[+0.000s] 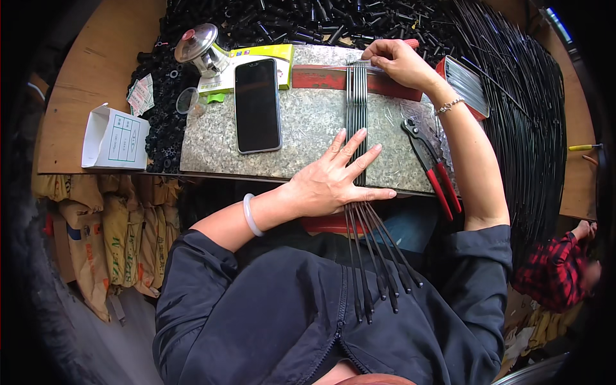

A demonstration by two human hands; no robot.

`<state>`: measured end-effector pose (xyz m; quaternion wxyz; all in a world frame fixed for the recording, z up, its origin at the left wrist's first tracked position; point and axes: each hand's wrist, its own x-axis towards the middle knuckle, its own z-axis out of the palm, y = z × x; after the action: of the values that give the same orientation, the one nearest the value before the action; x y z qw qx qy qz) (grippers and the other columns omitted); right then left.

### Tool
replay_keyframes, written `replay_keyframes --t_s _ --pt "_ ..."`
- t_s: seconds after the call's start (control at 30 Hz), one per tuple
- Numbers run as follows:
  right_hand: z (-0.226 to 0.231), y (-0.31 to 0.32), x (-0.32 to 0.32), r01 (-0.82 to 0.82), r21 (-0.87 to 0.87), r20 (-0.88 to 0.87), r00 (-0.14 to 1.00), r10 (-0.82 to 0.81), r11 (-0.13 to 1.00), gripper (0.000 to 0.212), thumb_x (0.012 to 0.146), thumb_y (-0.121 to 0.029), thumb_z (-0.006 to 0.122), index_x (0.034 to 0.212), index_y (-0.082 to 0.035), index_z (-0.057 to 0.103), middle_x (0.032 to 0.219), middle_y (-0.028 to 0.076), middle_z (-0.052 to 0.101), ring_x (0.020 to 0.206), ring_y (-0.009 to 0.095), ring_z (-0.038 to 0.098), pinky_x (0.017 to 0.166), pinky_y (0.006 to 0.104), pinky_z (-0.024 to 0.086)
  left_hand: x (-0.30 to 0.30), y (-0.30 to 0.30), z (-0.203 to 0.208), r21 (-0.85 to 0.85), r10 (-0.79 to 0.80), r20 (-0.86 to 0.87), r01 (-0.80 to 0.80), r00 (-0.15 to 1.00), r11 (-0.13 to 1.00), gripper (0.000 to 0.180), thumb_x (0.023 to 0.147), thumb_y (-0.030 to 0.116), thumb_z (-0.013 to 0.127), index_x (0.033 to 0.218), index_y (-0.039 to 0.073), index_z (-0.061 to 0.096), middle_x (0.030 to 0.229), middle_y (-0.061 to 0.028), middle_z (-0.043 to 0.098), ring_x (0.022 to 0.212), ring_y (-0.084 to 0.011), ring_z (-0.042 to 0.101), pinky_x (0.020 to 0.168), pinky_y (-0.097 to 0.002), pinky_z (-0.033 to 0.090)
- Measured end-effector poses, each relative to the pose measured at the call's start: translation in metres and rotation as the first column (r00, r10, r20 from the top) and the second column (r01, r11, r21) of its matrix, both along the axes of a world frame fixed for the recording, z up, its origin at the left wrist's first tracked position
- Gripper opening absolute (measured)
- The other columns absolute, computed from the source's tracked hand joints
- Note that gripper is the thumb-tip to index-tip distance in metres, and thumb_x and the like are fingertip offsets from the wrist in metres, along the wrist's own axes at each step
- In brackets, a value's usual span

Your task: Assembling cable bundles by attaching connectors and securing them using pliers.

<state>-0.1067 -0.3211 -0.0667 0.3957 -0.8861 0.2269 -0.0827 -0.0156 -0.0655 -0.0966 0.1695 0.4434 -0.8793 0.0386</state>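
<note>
A row of thin dark metal rods (357, 109), like umbrella ribs, runs from the red bar (317, 77) toward my body. Their near ends fan out past the table's front edge. My left hand (330, 173) lies flat over the rods, fingers spread, pressing them side by side. At their far ends, my right hand (401, 64) is closed in a pinch on a thin silver wire (333, 67) that crosses the rods; its fingertips partly hide the wire. Red-handled pliers (431, 163) rest on the stone slab (301, 141), right of the rods.
A black phone (258, 106) lies on the slab's left part, beside a yellow-green box (282, 56). Behind it stands a lidded metal pot (204, 51). A red box of wires (465, 86) and long black rods (513, 109) fill the right. Another person (555, 273) is at far right.
</note>
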Motion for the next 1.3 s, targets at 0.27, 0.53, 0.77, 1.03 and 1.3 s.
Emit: replay_keyframes --t_s 0.27,0.53,0.77,1.03,1.3 --pt "-0.009 -0.004 -0.001 0.012 0.111 0.037 0.999 -0.016 0.994 0.014 0.088 -0.004 0.051 0.098 0.002 0.058 0.095 0.002 0.061 0.093 0.008 0.054 0.088 0.0233 0.042 0.000 0.000 0.002 -0.005 0.006 0.014 -0.006 1.000 1.000 0.055 0.081 0.025 0.050 0.131 0.045 0.039 0.134 -0.0231 0.037 0.124 -0.0500 0.033 0.098 -0.0605 0.032" --pt "-0.020 0.009 0.015 0.034 -0.165 0.232 0.973 0.005 0.986 0.016 0.091 -0.010 0.049 0.102 0.000 0.053 0.098 0.004 0.051 0.090 0.012 0.049 0.083 0.0258 0.041 0.000 -0.001 0.001 0.023 -0.015 -0.007 0.015 1.000 1.000 0.057 0.079 0.025 0.054 0.131 0.043 0.039 0.134 -0.0235 0.037 0.124 -0.0506 0.031 0.098 -0.0603 0.032" --pt "0.001 0.014 -0.018 0.044 -0.603 0.159 0.985 0.067 0.797 0.014 0.080 -0.017 0.064 0.085 -0.005 0.060 0.090 0.008 0.050 0.091 0.023 0.049 0.085 0.0317 0.038 -0.001 0.001 0.004 0.040 -0.012 -0.019 0.013 1.000 0.999 0.058 0.078 0.024 0.056 0.130 0.045 0.040 0.136 -0.0233 0.035 0.125 -0.0513 0.029 0.099 -0.0600 0.031" --pt "-0.007 0.015 -0.032 0.103 -0.651 0.121 0.992 -0.032 0.752 0.011 0.077 -0.010 0.063 0.081 -0.002 0.056 0.090 0.011 0.052 0.091 0.028 0.049 0.083 0.0368 0.041 -0.001 -0.003 0.007 0.089 -0.019 -0.067 0.025 0.998 0.996 0.071 0.069 0.015 0.066 0.128 0.047 0.042 0.137 -0.0226 0.034 0.129 -0.0508 0.021 0.103 -0.0601 0.024" --pt "-0.003 0.028 -0.025 0.166 -0.678 0.147 0.985 -0.089 0.716 0.012 0.078 -0.015 0.064 0.084 -0.006 0.059 0.087 0.007 0.053 0.091 0.026 0.052 0.081 0.0366 0.043 -0.002 -0.001 0.005 0.112 -0.011 -0.112 0.024 0.994 0.993 0.073 0.067 0.014 0.067 0.128 0.047 0.042 0.137 -0.0223 0.033 0.130 -0.0505 0.020 0.104 -0.0596 0.023"
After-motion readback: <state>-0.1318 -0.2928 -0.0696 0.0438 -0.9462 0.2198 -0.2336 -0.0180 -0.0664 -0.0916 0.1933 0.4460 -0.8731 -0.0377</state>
